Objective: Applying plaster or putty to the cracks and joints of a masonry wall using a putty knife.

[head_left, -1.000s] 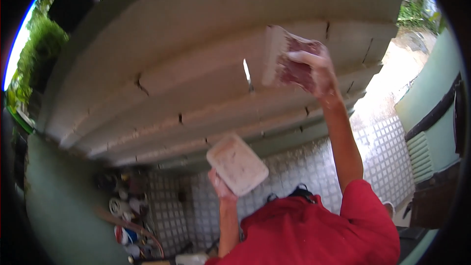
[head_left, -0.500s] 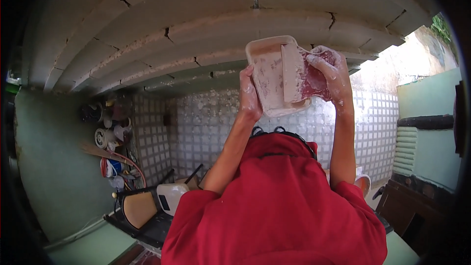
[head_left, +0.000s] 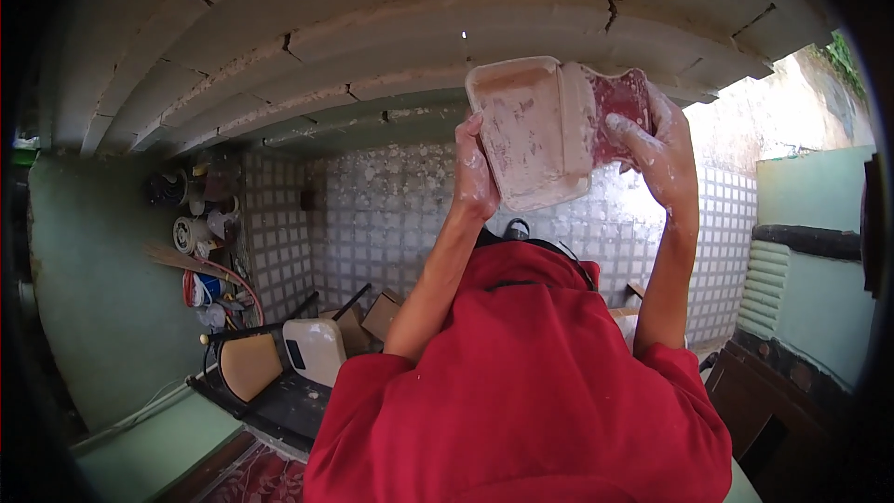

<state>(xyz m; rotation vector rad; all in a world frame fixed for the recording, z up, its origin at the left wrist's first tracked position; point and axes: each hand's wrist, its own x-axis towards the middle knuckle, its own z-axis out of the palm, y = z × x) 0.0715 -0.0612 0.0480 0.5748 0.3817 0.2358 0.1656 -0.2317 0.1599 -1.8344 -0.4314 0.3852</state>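
My left hand [head_left: 476,170] is closed on the left edge of a pale rectangular plastic tray [head_left: 521,135], its thumb over the rim. The tray's inside is smeared with whitish paste. My right hand [head_left: 669,151] grips a dark red, wide-bladed scraper [head_left: 622,98], with the thumb across its near face. The scraper's paste-coated blade lies along the tray's right rim. White paste also spots both hands.
Overhead runs a stepped, cracked concrete underside [head_left: 391,37]. Below is a speckled tiled floor [head_left: 372,214]. Buckets and tools [head_left: 200,265] line the left wall; chairs [head_left: 247,368] stand at lower left. A dark wooden piece [head_left: 764,401] sits at lower right.
My right hand has moved right, drawing the scraper from over the tray's inside to its right rim. My left hand keeps hold of the tray. The whole view has shifted slightly.
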